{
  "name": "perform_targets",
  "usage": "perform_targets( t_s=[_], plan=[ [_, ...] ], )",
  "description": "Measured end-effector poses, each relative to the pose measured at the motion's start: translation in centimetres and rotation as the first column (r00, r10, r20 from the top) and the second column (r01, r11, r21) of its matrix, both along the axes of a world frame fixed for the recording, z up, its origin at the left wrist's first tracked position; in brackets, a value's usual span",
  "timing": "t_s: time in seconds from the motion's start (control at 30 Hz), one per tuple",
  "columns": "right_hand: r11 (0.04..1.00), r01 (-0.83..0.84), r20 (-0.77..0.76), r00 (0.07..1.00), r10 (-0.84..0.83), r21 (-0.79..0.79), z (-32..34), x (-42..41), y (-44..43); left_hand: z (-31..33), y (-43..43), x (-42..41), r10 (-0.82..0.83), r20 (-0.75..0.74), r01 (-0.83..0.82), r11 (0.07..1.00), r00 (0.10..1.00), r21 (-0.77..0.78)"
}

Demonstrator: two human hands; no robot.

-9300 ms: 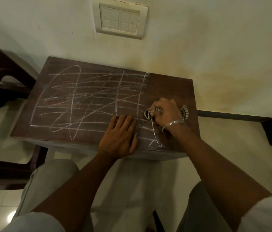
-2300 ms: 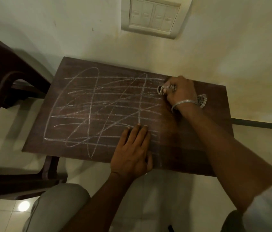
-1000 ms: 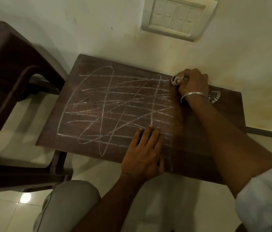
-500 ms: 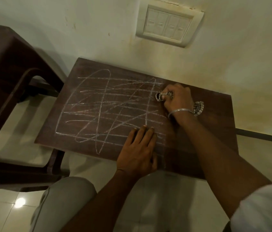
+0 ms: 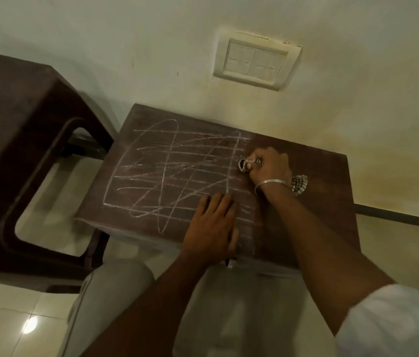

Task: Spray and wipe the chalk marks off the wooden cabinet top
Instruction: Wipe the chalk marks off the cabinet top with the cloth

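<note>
1. Chalk marks point(image 5: 177, 176), a white scribble of loops and crossing lines, cover the left and middle of the wooden cabinet top point(image 5: 319, 181). The cabinet stands against a cream wall, just beyond our knees.
2. Our right hand point(image 5: 270, 166) has its fingers curled tight round a bunched checked cloth point(image 5: 300, 184) and presses it to the wood at the scribble's right edge. A second ago this hand was at the far edge by the wall. It has since drawn back toward us, to about mid-depth.
3. Our left hand point(image 5: 213, 225) lies flat on the near edge as before, fingers straight and together, steadying us.
4. Right of the cloth the wood is bare apart from a faint haze. Most of the scribble remains, so we judge the wiping barely begun. We see no spray bottle.
5. The top is a dark brown, matte, grained rectangle. The chalk lines are thin and dusty. The cloth looks soft and crumpled, its tail showing behind a slim metal bangle point(image 5: 272, 182). A dark moulded chair point(image 5: 23, 150) stands to the left on glossy floor tiles point(image 5: 10, 318).
</note>
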State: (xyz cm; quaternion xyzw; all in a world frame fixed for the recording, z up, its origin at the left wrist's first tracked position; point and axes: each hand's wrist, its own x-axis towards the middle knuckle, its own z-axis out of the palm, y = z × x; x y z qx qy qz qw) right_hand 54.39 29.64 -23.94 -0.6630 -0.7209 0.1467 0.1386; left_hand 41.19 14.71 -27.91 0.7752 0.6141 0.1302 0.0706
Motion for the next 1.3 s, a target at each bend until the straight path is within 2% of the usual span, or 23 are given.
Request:
perform_targets(
  t_s=[0.07, 0.17, 0.33, 0.53, 0.8, 1.07, 1.3],
  plan=[
    [0.999, 0.035, 0.01, 0.999, -0.035, 0.015, 0.1, -0.4, -0.8, 0.5, 0.5, -1.6, 0.096, -0.001, -0.096, 0.995, 0.995, 0.014],
    [0.998, -0.006, 0.013, 1.0, 0.005, 0.055, -0.3, 0.0, -3.8, 0.5, 1.2, -3.7, 0.196, -0.039, -0.196, 0.981, 0.98, 0.014],
    [0.994, -0.092, 0.011, 0.996, 0.091, 0.061, -0.6, 0.5, -6.0, 0.6, 1.1, -3.9, 0.19, -0.017, -0.189, 0.982, 0.982, 0.019],
    [1.0, -0.001, -0.003, 1.0, 0.001, -0.007, 0.0, -0.3, -2.4, 0.5, 0.9, -4.1, 0.183, 0.058, -0.186, 0.981, 0.981, 0.059],
    [1.0, -0.005, 0.0, 1.0, 0.005, 0.017, -0.2, -0.5, -10.3, 0.9, 0.8, -4.3, 0.166, 0.082, -0.172, 0.982, 0.983, 0.072],
    [1.0, 0.018, -0.013, 1.0, -0.017, 0.025, -0.1, -0.8, -7.9, 0.7, 0.6, -4.1, 0.209, 0.092, -0.218, 0.971, 0.974, 0.103],
    [0.997, -0.041, 0.021, 0.999, 0.04, 0.064, -0.3, -0.5, -14.1, 0.6, 0.5, -4.2, 0.209, 0.115, -0.223, 0.966, 0.971, 0.128]
  ],
)
